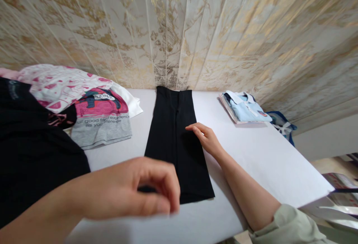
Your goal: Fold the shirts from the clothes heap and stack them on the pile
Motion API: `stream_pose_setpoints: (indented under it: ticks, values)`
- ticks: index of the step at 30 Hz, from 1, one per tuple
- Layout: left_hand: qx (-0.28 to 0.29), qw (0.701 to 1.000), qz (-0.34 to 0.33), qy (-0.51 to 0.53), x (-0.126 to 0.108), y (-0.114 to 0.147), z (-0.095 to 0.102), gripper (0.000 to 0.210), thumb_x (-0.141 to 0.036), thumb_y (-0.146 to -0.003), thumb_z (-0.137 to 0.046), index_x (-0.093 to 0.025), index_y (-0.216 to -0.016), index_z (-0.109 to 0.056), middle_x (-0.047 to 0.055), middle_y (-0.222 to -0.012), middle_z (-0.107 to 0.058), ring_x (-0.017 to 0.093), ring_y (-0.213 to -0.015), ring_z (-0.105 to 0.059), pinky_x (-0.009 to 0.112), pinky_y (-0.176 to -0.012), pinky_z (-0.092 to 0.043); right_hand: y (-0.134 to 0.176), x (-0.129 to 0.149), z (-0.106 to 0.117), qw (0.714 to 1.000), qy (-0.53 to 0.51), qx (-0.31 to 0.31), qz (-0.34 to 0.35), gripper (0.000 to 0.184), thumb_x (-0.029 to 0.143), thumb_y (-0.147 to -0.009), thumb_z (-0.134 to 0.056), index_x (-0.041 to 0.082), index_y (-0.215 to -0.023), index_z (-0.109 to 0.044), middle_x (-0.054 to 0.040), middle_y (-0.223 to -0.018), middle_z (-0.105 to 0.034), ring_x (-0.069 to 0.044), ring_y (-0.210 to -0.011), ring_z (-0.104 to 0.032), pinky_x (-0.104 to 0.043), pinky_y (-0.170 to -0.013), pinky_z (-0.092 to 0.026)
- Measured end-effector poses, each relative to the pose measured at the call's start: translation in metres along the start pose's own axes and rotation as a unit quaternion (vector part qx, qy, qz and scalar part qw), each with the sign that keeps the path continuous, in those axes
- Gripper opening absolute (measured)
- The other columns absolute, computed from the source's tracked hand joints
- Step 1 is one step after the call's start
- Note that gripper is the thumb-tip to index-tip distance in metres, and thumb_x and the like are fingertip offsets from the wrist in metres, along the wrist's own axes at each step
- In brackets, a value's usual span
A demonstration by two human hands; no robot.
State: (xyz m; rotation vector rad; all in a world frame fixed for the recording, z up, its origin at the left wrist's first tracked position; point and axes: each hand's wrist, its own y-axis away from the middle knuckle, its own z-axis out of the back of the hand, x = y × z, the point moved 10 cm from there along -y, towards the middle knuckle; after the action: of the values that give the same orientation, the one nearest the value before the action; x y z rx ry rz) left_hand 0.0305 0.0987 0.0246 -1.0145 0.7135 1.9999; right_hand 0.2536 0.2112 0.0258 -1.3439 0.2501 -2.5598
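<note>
head view: white table [265, 165], far curtain [179, 31]; grey fabric [112, 134] reads "good"; your left hand [134, 190]'s grip unclear; right hand [207, 138] loosely spread over black garment [165, 132].

Gold-patterned curtain [179, 31] behind white table [257, 162]

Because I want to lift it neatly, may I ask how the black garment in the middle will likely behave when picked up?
The black garment is probably floppy: its cloth shows soft folds near the far end. Lifted by one end, it may sag, being long and thin. Flat on the white table, it seems unlikely to roll.
</note>
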Motion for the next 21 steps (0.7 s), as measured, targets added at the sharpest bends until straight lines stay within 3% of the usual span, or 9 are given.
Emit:
stream_pose_setpoints:
  ticks: [1, 3, 5, 7, 9, 12, 16, 21]
  values:
    - [-0.011, 0.999, 0.029, -0.012, -0.009, -0.029, 0.026, 0.029, -0.048, -0.088, -0.051, -0.024, -0.094, -0.066, 0.001, -0.09, -0.068, 0.017, -0.084, -0.063, 0.028, -0.077, -0.05, 0.0, -0.007, 0.01, 1.0, 0.005, -0.02, -0.014, 0.036, 0.045, -0.096, -0.041, 0.022, -0.1, -0.069, -0.005, -0.101, -0.069, -0.02, -0.097, -0.063, -0.036, -0.09, -0.049]
    - [-0.132, 0.987, 0.058, -0.076, -0.012, -0.065, 0.077, 0.027, -0.042, -0.089, -0.046, -0.022, -0.093, -0.064, 0.002, -0.095, -0.067, 0.018, -0.089, -0.063, 0.031, -0.083, -0.049, 0.0, -0.019, 0.021, 0.999, 0.017, -0.033, -0.038, 0.033, 0.043, -0.095, -0.043, 0.023, -0.101, -0.068, -0.0059, -0.1, -0.069, -0.021, -0.094, -0.064, -0.037, -0.085, -0.051]
    - [-0.197, 0.967, 0.062, -0.152, 0.0, -0.076, 0.092, 0.028, -0.038, -0.09, -0.043, -0.02, -0.097, -0.063, 0.005, -0.101, -0.065, 0.02, -0.096, -0.061, 0.035, -0.088, -0.048, 0.001, -0.022, 0.022, 0.998, 0.044, -0.022, -0.045, 0.032, 0.041, -0.095, -0.042, 0.024, -0.103, -0.068, -0.0065, -0.102, -0.069, -0.021, -0.093, -0.064, -0.037, -0.082, -0.052]
    - [-0.21, 0.956, 0.044, -0.197, 0.015, -0.076, 0.081, 0.03, -0.033, -0.092, -0.04, -0.018, -0.106, -0.061, 0.007, -0.109, -0.063, 0.021, -0.104, -0.059, 0.036, -0.094, -0.046, 0.003, -0.013, 0.01, 0.995, 0.091, 0.017, -0.021, 0.031, 0.036, -0.095, -0.042, 0.023, -0.105, -0.068, -0.0068, -0.102, -0.068, -0.021, -0.094, -0.063, -0.036, -0.083, -0.051]
    - [-0.188, 0.958, 0.018, -0.217, 0.022, -0.075, 0.059, 0.031, -0.029, -0.093, -0.04, -0.018, -0.115, -0.059, 0.007, -0.117, -0.061, 0.02, -0.11, -0.057, 0.036, -0.099, -0.043, 0.006, 0.002, -0.008, 0.987, 0.143, 0.067, 0.019, 0.028, 0.03, -0.094, -0.044, 0.021, -0.105, -0.069, -0.0074, -0.102, -0.066, -0.02, -0.095, -0.061, -0.034, -0.085, -0.049]
    - [-0.138, 0.962, -0.013, -0.235, 0.013, -0.076, 0.03, 0.03, -0.025, -0.092, -0.045, -0.021, -0.118, -0.06, 0.007, -0.124, -0.059, 0.02, -0.116, -0.054, 0.037, -0.102, -0.042, 0.017, 0.023, -0.027, 0.969, 0.209, 0.119, 0.059, 0.025, 0.02, -0.091, -0.049, 0.021, -0.104, -0.07, -0.0074, -0.101, -0.065, -0.018, -0.095, -0.06, -0.033, -0.087, -0.046]
    - [-0.085, 0.965, -0.023, -0.248, -0.006, -0.067, 0.005, 0.029, -0.022, -0.09, -0.052, -0.025, -0.116, -0.063, 0.006, -0.127, -0.058, 0.022, -0.119, -0.051, 0.041, -0.103, -0.041, 0.044, 0.036, -0.027, 0.957, 0.245, 0.143, 0.059, 0.023, 0.019, -0.091, -0.051, 0.025, -0.105, -0.069, -0.0049, -0.099, -0.065, -0.017, -0.093, -0.06, -0.038, -0.093, -0.04]
    - [-0.056, 0.97, -0.03, -0.234, -0.021, -0.038, -0.017, 0.024, -0.023, -0.084, -0.06, -0.025, -0.108, -0.065, 0.006, -0.118, -0.061, 0.022, -0.11, -0.057, 0.038, -0.096, -0.045, 0.093, 0.056, -0.024, 0.965, 0.167, 0.192, 0.065, 0.022, 0.018, -0.091, -0.051, 0.025, -0.102, -0.069, -0.005, -0.098, -0.065, -0.017, -0.092, -0.06, -0.033, -0.087, -0.044]
